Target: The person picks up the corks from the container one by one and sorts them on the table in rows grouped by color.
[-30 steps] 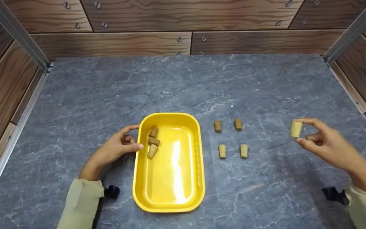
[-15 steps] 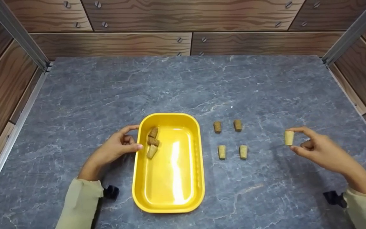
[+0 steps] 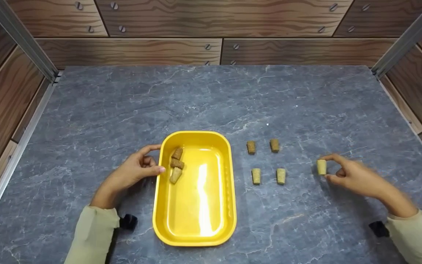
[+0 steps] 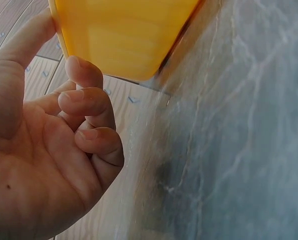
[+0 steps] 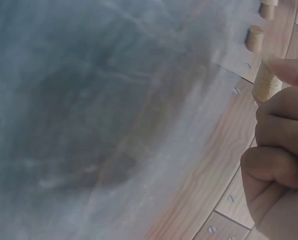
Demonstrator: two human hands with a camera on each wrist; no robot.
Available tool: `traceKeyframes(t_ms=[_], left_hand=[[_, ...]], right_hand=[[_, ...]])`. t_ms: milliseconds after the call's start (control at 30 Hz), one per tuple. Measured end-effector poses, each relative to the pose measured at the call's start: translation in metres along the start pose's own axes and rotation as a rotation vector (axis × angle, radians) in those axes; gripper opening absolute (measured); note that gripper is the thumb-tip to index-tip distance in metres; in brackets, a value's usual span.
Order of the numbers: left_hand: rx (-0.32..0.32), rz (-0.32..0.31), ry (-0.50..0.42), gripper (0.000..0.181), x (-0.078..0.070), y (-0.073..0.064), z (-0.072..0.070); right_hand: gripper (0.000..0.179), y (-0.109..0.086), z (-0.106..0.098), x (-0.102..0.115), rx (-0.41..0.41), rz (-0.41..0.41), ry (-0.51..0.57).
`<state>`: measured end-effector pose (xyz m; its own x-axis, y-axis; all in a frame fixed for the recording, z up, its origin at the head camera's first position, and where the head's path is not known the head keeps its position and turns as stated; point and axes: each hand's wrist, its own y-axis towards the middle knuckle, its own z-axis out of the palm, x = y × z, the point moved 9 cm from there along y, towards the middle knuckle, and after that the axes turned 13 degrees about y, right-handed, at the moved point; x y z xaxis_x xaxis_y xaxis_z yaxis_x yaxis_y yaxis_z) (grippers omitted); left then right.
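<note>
Between thumb and index finger, my right hand [image 3: 359, 179] pinches a light tapered cork stopper [image 3: 321, 167], to the right of the other corks on the table. That pinched cork [image 5: 267, 84] also shows at the right of the right wrist view. My left hand [image 3: 132, 167] holds the left rim of a yellow tray [image 3: 194, 243], its thumb lapping over the edge and its other fingers curled outside. Inside the tray, against its left side, lie two brown corks [image 3: 177, 163] and a light cork [image 3: 175, 176].
Right of the tray, two brown corks [image 3: 274, 145] form a row behind two light corks [image 3: 281, 176]. They stand on a grey marbled tabletop [image 3: 159, 99]. Wood-patterned panels [image 3: 159, 18] border the back and sides, with metal posts [image 3: 401, 40] at the rear corners.
My right hand has moved left and toward the front with the light cork, nearing the corks on the table. The left hand and the tray have stayed put.
</note>
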<state>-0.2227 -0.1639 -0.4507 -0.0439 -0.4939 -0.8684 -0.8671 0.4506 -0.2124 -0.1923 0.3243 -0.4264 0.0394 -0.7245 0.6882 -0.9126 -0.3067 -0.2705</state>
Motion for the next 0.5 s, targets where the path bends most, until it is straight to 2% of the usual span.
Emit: traceKeyframes(t_ms=[500], left_hand=[[-0.011,-0.005,0.002,0.069,0.001,0.001,0.0]], right_hand=[[0.048,0.006,0.017,0.002,0.047,-0.036,-0.076]])
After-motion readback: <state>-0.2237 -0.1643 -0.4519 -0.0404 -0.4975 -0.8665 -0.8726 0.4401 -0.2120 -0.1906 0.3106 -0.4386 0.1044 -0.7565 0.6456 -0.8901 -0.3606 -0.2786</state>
